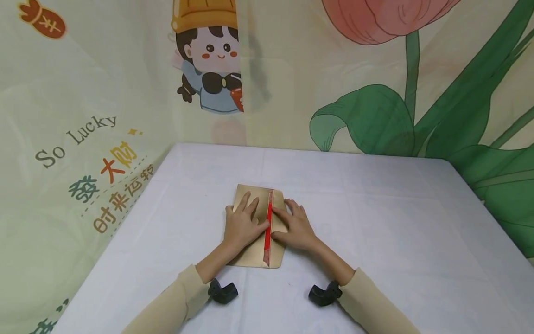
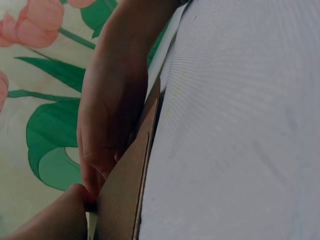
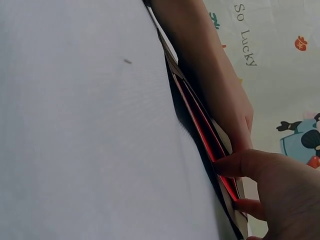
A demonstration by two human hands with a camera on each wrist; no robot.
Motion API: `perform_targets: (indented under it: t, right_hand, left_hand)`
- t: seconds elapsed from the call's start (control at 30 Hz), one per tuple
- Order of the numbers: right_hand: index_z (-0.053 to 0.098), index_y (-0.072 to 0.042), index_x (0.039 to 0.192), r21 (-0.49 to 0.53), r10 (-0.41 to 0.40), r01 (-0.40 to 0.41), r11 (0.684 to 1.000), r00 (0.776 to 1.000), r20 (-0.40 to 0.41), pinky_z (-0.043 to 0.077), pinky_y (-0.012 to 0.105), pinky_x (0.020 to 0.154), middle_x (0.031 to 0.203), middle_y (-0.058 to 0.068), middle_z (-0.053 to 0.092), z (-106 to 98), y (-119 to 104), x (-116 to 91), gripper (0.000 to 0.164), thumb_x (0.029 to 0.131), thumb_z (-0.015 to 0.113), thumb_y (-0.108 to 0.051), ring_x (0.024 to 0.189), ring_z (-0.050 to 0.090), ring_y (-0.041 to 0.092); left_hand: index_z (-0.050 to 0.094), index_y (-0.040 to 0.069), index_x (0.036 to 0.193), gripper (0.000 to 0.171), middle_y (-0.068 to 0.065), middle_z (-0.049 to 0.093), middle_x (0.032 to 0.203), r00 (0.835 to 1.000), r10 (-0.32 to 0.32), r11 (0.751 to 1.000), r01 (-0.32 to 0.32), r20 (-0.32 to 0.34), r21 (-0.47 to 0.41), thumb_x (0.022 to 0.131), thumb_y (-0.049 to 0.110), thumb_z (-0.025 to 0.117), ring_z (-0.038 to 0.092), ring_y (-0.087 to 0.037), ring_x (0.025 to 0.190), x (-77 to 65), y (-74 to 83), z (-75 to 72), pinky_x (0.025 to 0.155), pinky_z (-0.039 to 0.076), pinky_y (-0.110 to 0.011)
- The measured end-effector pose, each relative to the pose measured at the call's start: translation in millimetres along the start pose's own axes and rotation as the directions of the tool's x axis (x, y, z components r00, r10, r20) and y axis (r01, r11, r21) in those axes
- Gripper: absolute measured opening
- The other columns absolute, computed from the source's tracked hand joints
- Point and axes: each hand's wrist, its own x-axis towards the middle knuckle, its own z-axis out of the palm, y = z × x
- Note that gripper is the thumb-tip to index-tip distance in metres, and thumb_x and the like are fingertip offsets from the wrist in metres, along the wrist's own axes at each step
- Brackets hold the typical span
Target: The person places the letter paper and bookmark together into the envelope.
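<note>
A tan kraft-paper envelope (image 1: pixel 250 254) lies on the table, its flap on the right side. Along the fold between body and flap runs a narrow red strip (image 1: pixel 267 240), which shows inside a gap in the right wrist view. My left hand (image 1: pixel 241 227) rests spread on the envelope's body, thumb reaching to the strip. On the flap lies my right hand (image 1: pixel 298 229), with thumb and index finger apart and touching beside the red strip. The left wrist view shows the envelope edge-on (image 2: pixel 125 187), slightly raised; whatever is inside is hidden.
A white cloth covers the table (image 1: pixel 396 222), which extends around the envelope on every side. Behind it hangs a printed backdrop (image 1: pixel 283 93) with a cartoon figure and a tulip. Black wrist devices (image 1: pixel 223 291) sit by both sleeves.
</note>
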Motion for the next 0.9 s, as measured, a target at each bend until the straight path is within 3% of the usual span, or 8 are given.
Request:
perform_targets:
  t: [0.23, 0.43, 0.9]
  right_hand:
    - [0.052, -0.019, 0.128, -0.044, 0.007, -0.01, 0.999, 0.998, -0.058, 0.011, 0.051, 0.105, 0.138, 0.018, 0.032, 4.1, -2.6, 2.4, 0.067, 0.066, 0.065, -0.041, 0.129, 0.027, 0.031]
    - [0.052, -0.021, 0.128, -0.046, 0.007, -0.01, 0.999, 0.998, -0.063, 0.009, 0.052, 0.105, 0.138, 0.018, 0.031, 5.1, -2.2, 2.7, 0.068, 0.066, 0.066, -0.044, 0.129, 0.026, 0.031]
    - [0.052, -0.024, 0.128, -0.061, 0.071, -0.076, 0.995, 0.994, -0.085, 0.011, 0.049, 0.106, 0.138, 0.017, 0.031, 9.2, -6.1, 4.4, 0.066, 0.067, 0.064, -0.047, 0.128, 0.028, 0.032]
  left_hand:
    - [0.057, 0.011, 0.122, 0.067, -0.013, 0.045, 0.134, 1.0, -0.005, 1.0, 0.005, 0.01, 0.007, 0.067, 0.05, 0.061, 0.047, -0.023, 0.119, 1.6, 0.4, -2.2, 0.083, 0.028, -0.047]
    - [0.056, 0.012, 0.124, 0.069, -0.012, 0.042, 0.137, 0.999, -0.026, 1.0, 0.027, 0.031, -0.007, 0.067, 0.049, 0.06, 0.048, -0.025, 0.116, 1.5, 1.5, -2.7, 0.085, 0.027, -0.046]
    - [0.056, 0.011, 0.123, 0.068, -0.012, 0.042, 0.136, 1.0, -0.013, 1.0, 0.013, 0.028, 0.013, 0.067, 0.049, 0.059, 0.048, -0.024, 0.117, 1.0, 0.6, -2.2, 0.084, 0.027, -0.047]
